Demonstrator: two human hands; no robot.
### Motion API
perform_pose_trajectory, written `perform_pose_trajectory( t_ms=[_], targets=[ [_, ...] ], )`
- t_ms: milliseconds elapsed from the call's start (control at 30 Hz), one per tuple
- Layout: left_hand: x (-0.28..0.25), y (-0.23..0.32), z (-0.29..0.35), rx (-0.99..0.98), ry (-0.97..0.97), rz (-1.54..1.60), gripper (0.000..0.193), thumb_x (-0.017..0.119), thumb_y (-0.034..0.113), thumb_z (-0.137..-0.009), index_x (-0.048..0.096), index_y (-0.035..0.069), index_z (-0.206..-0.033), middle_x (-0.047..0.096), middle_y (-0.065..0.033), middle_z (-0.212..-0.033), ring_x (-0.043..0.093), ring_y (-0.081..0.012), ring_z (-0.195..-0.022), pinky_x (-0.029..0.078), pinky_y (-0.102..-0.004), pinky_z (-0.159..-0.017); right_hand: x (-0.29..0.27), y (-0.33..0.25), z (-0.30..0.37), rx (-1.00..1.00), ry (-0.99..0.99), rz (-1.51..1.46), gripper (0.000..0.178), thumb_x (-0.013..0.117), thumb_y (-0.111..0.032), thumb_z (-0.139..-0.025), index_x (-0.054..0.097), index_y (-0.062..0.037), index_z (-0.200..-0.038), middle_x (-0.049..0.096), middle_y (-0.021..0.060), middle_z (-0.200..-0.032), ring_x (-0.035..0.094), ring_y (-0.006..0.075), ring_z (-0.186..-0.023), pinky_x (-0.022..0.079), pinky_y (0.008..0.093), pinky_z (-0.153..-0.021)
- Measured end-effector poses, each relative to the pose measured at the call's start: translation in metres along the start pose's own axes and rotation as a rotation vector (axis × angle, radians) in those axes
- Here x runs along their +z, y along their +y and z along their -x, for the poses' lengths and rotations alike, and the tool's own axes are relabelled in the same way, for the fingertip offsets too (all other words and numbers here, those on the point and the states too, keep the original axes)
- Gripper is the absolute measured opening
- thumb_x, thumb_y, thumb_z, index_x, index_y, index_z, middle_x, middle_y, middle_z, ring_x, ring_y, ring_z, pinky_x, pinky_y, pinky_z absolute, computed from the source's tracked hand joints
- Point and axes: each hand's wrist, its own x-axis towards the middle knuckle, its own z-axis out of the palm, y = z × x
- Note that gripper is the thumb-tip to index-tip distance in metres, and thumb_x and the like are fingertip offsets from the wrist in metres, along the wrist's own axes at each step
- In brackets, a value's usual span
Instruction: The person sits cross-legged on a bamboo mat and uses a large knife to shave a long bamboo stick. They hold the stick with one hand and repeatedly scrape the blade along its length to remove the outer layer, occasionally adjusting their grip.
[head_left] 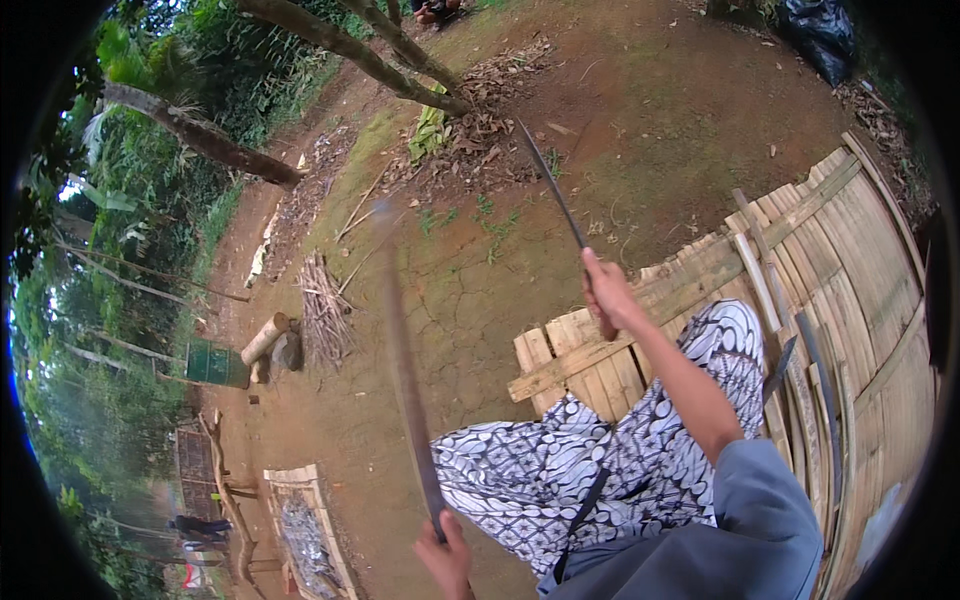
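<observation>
My right hand (608,292) is closed round the handle of a machete (554,190), its long dark blade pointing up and away to the left. In my left hand (445,556) I grip the lower end of a long, narrow strip (405,370) that looks like bamboo or wood. The strip stands nearly upright, and its far end is smeared by motion. Blade and strip are apart. Beneath both, my legs in patterned black-and-white cloth (530,460) are bent on the seat.
A bamboo slat platform (880,310) spreads to the right, with loose strips (835,420) on it. A stick bundle (325,310), a log (265,338) and a green drum (215,363) lie left. Tree trunks (340,45) lean ahead; a distant person (200,525) stands lower left.
</observation>
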Motion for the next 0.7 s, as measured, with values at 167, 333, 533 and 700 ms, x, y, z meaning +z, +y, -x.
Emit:
perform_pose_trajectory(
  t_ms=[167, 333, 533, 700],
  targets=[
    [0.026, -0.011, -0.016, -0.319, -0.207, 0.344, 0.027, 0.056, 0.023, -0.098, 0.058, 0.001, -0.082, 0.047, 0.0019, -0.058, 0.042, -0.0046, -0.048, 0.031, -0.0216, -0.041, 0.018, -0.01, 0.031, -0.369, -0.034, 0.12, 0.059, 0.049, -0.052, -0.096, 0.053, -0.0021, -0.064, 0.047, 0.0007, -0.05, 0.04, 0.012, -0.04, 0.033, 0.03, -0.04],
    [0.045, 0.009, -0.011, -0.34, -0.4, 0.427, 0.026, 0.049, 0.022, -0.101, 0.06, -0.001, -0.096, 0.046, 0.002, -0.059, 0.04, -0.0048, -0.049, 0.032, -0.0201, -0.045, 0.032, -0.011, 0.062, -0.592, -0.223, 0.398, 0.055, 0.054, -0.051, -0.091, 0.062, -0.001, -0.07, 0.047, 0.0069, -0.045, 0.046, 0.0188, -0.042, 0.037, 0.035, -0.044],
    [0.061, 0.024, -0.008, -0.458, -0.596, 0.716, 0.031, 0.039, 0.029, -0.104, 0.053, 0.001, -0.106, 0.047, -0.0011, -0.069, 0.046, -0.0099, -0.061, 0.038, -0.0243, -0.053, 0.055, 0.006, 0.093, -0.98, -0.317, 0.79, 0.047, 0.062, -0.054, -0.083, 0.063, -0.0093, -0.069, 0.054, 0.0077, -0.048, 0.056, 0.0266, -0.043, 0.043, 0.0376, -0.043],
    [0.063, 0.039, -0.021, -0.369, -0.659, 0.691, 0.026, 0.039, 0.025, -0.104, 0.049, 0.001, -0.1, 0.054, -0.0057, -0.07, 0.052, -0.0131, -0.056, 0.044, -0.0266, -0.05, 0.071, 0.021, 0.121, -1.034, -0.556, 1.007, 0.057, 0.056, -0.065, -0.081, 0.064, -0.0089, -0.078, 0.063, 0.009, -0.062, 0.064, 0.029, -0.056, 0.047, 0.0382, -0.047]
  ],
)
